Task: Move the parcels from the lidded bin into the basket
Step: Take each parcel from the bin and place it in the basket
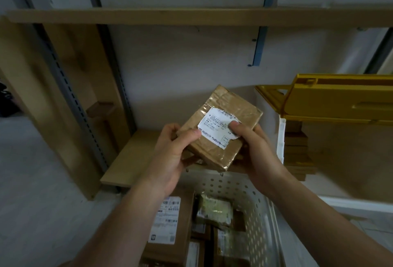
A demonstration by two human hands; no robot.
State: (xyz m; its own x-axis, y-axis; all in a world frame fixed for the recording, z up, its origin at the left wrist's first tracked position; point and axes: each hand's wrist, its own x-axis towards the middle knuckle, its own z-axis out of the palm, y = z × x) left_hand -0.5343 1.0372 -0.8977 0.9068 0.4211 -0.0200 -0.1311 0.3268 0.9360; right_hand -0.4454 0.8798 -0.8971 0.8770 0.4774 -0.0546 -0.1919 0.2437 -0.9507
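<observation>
While both hands (170,156) (255,149) grip its edges, the parcel (221,126) hangs above the basket (251,194).

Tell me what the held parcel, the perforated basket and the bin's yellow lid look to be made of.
Held parcel: brown cardboard, apparently wrapped in clear glossy tape, judging by the wrinkled sheen; white paper label on top.
Basket: likely white plastic, possibly painted metal; smooth matte wall with rows of round holes.
Yellow lid: probably moulded plastic, given its ribs, latch and slight gloss.

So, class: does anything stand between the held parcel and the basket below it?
Nothing visible does. Both hands, left hand and right hand, grip the parcel above the open-topped basket, which already holds other parcels.
</observation>
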